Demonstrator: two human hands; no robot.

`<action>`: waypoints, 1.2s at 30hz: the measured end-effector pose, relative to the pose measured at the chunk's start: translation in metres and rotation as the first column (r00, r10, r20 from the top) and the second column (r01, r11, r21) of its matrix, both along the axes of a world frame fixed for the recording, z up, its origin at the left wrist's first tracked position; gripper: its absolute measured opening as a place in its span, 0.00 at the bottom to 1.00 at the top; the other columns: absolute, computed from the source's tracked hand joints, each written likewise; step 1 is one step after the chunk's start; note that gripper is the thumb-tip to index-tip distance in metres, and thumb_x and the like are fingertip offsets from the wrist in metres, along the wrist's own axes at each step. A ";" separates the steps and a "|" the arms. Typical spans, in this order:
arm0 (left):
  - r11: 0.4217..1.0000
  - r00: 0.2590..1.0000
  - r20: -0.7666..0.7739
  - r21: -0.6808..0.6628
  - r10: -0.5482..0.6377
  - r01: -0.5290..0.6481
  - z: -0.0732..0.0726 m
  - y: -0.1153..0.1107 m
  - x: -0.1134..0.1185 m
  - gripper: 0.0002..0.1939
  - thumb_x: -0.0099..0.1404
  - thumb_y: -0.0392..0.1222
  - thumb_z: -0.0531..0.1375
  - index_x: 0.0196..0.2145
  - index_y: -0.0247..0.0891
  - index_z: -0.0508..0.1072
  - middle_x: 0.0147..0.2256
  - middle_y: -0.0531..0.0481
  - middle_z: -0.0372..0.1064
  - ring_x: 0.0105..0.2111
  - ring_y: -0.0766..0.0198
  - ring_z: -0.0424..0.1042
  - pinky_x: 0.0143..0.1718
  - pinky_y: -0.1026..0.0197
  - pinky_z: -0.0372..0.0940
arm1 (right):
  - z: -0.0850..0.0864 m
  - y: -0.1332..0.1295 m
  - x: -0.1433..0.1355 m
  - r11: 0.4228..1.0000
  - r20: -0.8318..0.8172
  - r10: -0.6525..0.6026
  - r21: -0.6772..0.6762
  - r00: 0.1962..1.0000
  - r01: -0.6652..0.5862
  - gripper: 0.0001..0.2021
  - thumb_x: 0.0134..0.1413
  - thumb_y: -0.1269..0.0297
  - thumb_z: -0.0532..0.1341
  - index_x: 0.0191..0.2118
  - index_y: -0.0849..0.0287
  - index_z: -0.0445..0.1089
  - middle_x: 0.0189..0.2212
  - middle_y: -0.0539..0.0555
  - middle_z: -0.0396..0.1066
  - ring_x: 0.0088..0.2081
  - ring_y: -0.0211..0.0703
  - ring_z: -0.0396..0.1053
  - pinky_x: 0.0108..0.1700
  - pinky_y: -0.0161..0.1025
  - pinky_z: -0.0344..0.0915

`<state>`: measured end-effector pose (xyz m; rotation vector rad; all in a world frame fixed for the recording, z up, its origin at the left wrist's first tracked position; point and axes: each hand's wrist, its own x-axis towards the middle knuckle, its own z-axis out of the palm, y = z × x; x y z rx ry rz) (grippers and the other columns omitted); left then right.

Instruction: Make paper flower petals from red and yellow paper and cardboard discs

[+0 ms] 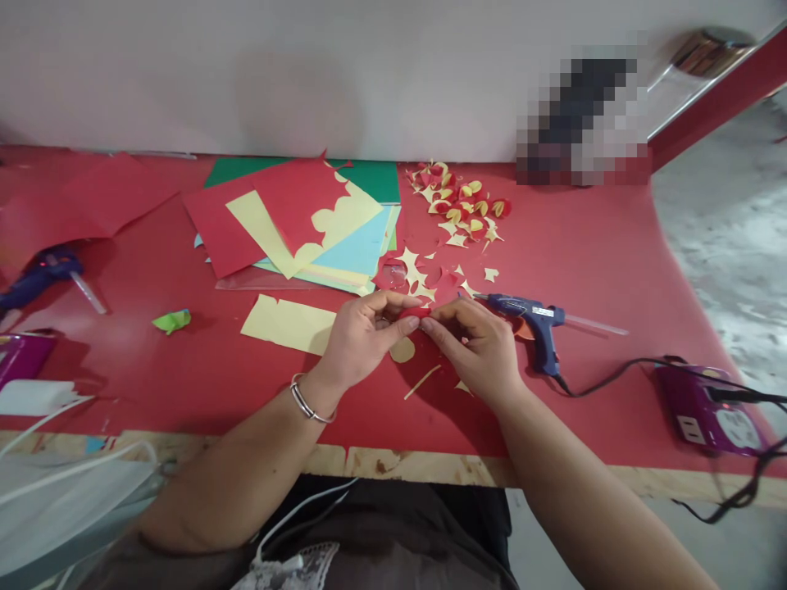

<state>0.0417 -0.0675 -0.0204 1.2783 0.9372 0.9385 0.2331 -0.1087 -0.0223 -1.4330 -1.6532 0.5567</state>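
Between the fingertips of both hands is a small red paper piece (415, 312), pinched from either side. My left hand (364, 336) wears a silver bangle at the wrist and grips the piece's left end. On its right end, the thumb and forefinger of my right hand (476, 340) are pressed together. Just below lie a pale yellow paper circle (402, 351) and a thin yellow strip (422, 383). A yellow paper sheet (286, 324) reaches under my left hand. Red and yellow paper scraps (413, 274) spread beyond my fingers.
A blue glue gun (532, 319) lies right of my hand, its cord running toward a purple power box (707, 410). Red and yellow paper petals (467, 201) are heaped at the back. Coloured sheets (246, 229) are stacked left of them. Another glue gun (46, 274) sits far left.
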 end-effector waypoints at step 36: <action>1.000 0.995 -0.101 0.015 -0.006 0.007 0.003 0.000 -0.002 0.09 0.68 0.47 0.70 0.38 0.40 0.80 0.32 0.49 0.79 0.33 0.64 0.78 0.29 0.64 0.68 | -0.003 0.000 -0.004 0.981 -0.250 -0.017 -0.191 0.968 -0.032 0.12 0.64 0.52 0.68 0.42 0.56 0.73 0.31 0.48 0.72 0.24 0.34 0.63 0.28 0.36 0.61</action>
